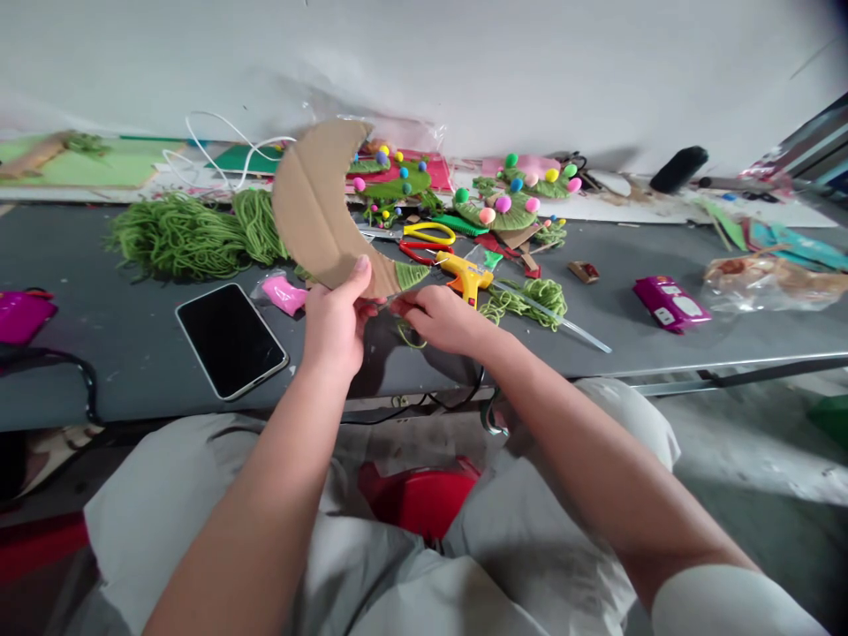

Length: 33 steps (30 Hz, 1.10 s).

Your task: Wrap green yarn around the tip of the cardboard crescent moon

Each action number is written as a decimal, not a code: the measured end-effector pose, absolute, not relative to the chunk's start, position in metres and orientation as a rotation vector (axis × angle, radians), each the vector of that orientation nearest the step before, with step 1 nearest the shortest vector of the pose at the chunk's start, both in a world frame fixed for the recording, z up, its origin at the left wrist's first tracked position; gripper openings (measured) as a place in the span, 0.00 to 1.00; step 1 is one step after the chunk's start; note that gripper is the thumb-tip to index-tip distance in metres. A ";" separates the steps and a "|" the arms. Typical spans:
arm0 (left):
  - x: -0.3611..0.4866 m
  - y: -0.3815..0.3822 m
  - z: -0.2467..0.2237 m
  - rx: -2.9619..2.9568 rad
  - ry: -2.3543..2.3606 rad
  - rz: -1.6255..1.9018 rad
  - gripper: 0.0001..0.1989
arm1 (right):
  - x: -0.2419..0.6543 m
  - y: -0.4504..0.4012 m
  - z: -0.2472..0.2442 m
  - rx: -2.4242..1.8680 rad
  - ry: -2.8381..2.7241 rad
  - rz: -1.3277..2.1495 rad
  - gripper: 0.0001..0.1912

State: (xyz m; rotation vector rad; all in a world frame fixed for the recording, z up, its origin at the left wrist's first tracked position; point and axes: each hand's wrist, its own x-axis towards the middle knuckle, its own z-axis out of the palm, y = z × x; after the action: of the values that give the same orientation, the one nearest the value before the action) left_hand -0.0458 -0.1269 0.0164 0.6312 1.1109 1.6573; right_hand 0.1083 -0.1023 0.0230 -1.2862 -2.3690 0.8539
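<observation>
A brown cardboard crescent (314, 199) is raised over the table, its curved opening facing right. Green yarn (412, 276) wraps its lower right tip. My left hand (337, 318) grips the crescent's lower part, thumb on the front face. Just right of it, my right hand (441, 320) is closed beside the lower edge, fingertips pinched at the green yarn. A loose green strand hangs below those fingers. Behind the right hand lies a yellow glue gun (465, 276) with a clear glue stick. A loose heap of green yarn (540, 303) rests to its right.
A phone (231, 340) lies left of my hands, near a pink packet (283, 293). Thick green yarn (182, 237) is behind it. Yellow-handled scissors (427, 234) and several pom-pom decorations (503, 205) lie farther back. A purple packet (670, 303) sits right, beside a plastic bag (768, 283).
</observation>
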 end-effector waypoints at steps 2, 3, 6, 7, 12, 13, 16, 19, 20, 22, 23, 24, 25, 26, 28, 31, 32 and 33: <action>-0.047 -0.126 0.014 0.603 1.049 1.633 0.14 | 0.111 -0.100 0.022 -1.250 -2.346 0.868 0.15; -0.047 -0.126 0.013 0.600 1.031 1.626 0.14 | 0.113 -0.098 0.022 -1.255 -2.333 0.864 0.15; -0.048 -0.124 0.010 0.637 1.017 1.612 0.14 | 0.121 -0.089 0.025 -1.229 -2.324 0.803 0.12; -0.047 -0.124 0.009 0.660 1.025 1.602 0.15 | 0.124 -0.085 0.027 -1.186 -2.330 0.782 0.12; -0.044 -0.127 0.006 0.860 1.155 1.497 0.16 | 0.136 -0.071 0.038 -1.105 -2.303 0.692 0.16; -0.044 -0.128 0.005 0.935 1.203 1.477 0.16 | 0.137 -0.070 0.040 -1.130 -2.298 0.657 0.17; -0.043 -0.131 0.002 1.210 1.362 1.410 0.17 | 0.139 -0.071 0.043 -1.196 -2.329 0.550 0.16; -0.043 -0.133 -0.001 1.442 1.536 1.352 0.17 | 0.138 -0.075 0.044 -1.271 -2.356 0.477 0.16; -0.043 -0.134 -0.002 1.498 1.601 1.360 0.18 | 0.137 -0.076 0.045 -1.292 -2.353 0.464 0.16; -0.043 -0.134 -0.003 1.562 1.693 1.393 0.18 | 0.135 -0.079 0.047 -1.322 -2.347 0.442 0.15; -0.044 -0.133 -0.003 1.566 1.706 1.413 0.19 | 0.134 -0.082 0.048 -1.332 -2.350 0.431 0.15; -0.044 -0.133 -0.004 1.558 1.699 1.434 0.20 | 0.133 -0.084 0.049 -1.337 -2.360 0.422 0.16; -0.044 -0.132 -0.004 1.539 1.681 1.455 0.20 | 0.132 -0.086 0.050 -1.337 -2.373 0.418 0.17; -0.044 -0.131 -0.004 1.517 1.661 1.476 0.20 | 0.131 -0.089 0.051 -1.333 -2.388 0.422 0.17; -0.045 -0.129 -0.004 1.460 1.629 1.522 0.20 | 0.128 -0.093 0.054 -1.325 -2.406 0.448 0.19; -0.045 -0.125 -0.003 1.328 1.583 1.567 0.19 | 0.126 -0.096 0.055 -1.322 -2.406 0.494 0.20; -0.045 -0.124 -0.003 1.279 1.565 1.578 0.19 | 0.126 -0.096 0.055 -1.326 -2.408 0.502 0.20; -0.045 -0.124 -0.003 1.234 1.544 1.587 0.19 | 0.127 -0.096 0.054 -1.331 -2.410 0.502 0.20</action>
State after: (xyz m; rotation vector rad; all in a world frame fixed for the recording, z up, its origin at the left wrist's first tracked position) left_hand -0.0453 -0.1235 -0.0029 1.2344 1.5438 1.5872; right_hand 0.1271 -0.0960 0.0542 -1.3311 -2.4102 0.5018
